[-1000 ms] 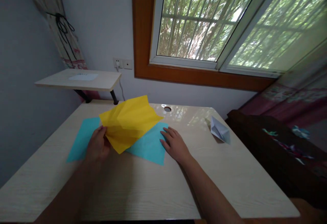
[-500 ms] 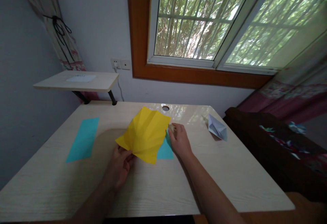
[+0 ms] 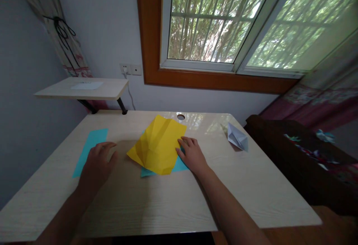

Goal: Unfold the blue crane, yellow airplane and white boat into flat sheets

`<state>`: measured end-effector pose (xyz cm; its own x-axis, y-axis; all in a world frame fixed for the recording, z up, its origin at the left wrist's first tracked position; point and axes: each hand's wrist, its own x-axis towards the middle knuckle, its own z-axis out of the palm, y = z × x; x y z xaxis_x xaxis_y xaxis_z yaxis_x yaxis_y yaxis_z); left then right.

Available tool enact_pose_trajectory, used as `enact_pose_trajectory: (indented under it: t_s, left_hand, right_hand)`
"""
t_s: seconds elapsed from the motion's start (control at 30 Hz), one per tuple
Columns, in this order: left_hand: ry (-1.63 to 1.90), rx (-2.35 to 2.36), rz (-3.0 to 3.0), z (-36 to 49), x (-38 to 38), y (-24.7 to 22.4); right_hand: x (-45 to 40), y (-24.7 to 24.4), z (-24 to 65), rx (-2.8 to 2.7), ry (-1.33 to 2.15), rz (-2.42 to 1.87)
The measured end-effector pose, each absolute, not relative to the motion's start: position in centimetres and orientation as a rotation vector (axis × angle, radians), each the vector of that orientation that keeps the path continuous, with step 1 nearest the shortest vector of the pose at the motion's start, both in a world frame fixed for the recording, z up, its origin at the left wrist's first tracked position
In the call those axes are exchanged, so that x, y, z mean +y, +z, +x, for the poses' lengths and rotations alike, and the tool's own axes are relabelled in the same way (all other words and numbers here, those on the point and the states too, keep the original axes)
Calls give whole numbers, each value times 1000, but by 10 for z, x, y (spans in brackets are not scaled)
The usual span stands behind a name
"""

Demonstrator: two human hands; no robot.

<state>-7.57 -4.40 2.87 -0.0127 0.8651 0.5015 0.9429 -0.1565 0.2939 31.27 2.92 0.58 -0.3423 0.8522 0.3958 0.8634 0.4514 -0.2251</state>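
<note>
A creased yellow sheet of paper lies in the middle of the desk, over a blue sheet that shows only along its lower and right edges. My right hand rests at the yellow sheet's right edge, fingers stretched out and fingertips touching it. To the left, my left hand is apart from the yellow sheet, its fingers curved and separated with nothing in them. It hovers by a second blue sheet and covers that sheet's lower right part in my view.
A folded white paper shape stands at the desk's right side. A small raised shelf with a white paper on it is at the back left. Behind the desk is a window; a cable hole is near the back edge.
My left hand has let go of the yellow sheet's lower corner and moved left towards the left blue sheet. The yellow sheet has settled lower. My right hand has flattened at its edge.
</note>
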Motion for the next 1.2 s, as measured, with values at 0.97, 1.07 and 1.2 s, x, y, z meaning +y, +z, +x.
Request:
enact_pose_trajectory:
  t_s: [0.97, 1.07, 1.2]
  left_hand:
    - [-1818, -2548, -2127, -8, -9, 43]
    - [-1820, -2468, -2359, -3, -21, 52]
    - [-1481, -2360, -2878, -7, -31, 59]
  right_hand:
    - [28, -2, 298, -1787, 579, -1168]
    - [30, -1, 304, -1889, 390, -1224]
    - [33, -4, 312, -1977, 232, -1328]
